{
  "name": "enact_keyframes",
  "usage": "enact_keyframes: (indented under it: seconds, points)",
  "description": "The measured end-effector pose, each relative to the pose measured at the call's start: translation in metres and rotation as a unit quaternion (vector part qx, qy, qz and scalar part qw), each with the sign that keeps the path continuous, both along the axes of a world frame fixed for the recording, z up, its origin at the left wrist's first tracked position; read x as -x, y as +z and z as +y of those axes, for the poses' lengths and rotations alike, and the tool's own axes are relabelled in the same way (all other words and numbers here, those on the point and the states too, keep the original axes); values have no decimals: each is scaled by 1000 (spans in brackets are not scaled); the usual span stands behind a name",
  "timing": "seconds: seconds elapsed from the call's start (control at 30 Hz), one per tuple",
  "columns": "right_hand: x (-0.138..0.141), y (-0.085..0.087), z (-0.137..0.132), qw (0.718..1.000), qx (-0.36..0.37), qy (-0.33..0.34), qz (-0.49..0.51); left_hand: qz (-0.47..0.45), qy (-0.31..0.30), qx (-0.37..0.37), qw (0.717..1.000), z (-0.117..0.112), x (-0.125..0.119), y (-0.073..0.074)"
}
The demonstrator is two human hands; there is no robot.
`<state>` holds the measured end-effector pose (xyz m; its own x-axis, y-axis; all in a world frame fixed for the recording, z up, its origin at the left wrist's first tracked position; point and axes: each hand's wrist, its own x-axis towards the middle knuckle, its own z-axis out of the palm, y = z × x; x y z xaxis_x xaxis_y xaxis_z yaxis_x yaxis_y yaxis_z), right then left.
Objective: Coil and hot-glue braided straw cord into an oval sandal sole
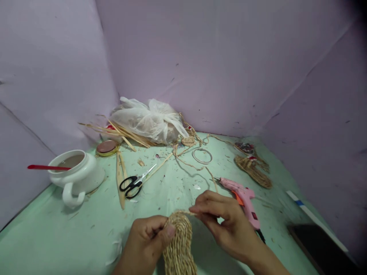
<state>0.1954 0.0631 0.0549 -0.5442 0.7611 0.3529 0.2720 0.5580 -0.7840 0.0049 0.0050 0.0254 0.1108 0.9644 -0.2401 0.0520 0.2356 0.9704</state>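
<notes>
A woven straw sole-shaped piece (179, 244) stands in front of me at the bottom centre. My left hand (146, 238) is closed round its left edge, with the thumb pressed on the weave. My right hand (226, 225) pinches the braided straw cord (212, 182) at the top of the piece; the cord trails away over the green table (57, 236) towards the back. A pink glue gun (242, 196) lies just behind my right hand.
Black-handled scissors (133, 184) and straw strips lie centre left. A white pot (77, 173) with a red stick stands at the left. A white plastic bag (149, 120), a ring (202, 156) and another woven piece (254, 170) lie behind. A dark flat object (321, 248) sits at the right.
</notes>
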Motion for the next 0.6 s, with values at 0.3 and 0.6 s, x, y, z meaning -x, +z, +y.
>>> enact_keyframes:
  seconds: [0.3, 0.6]
  points:
    - [-3, 3, -7, 998, 47, -25, -27, -5, 26, 10, 1000, -1, 1, -2]
    - [-4, 4, -15, 998, 6, -12, -68, -54, 55, 39, 996, -1, -1, -4]
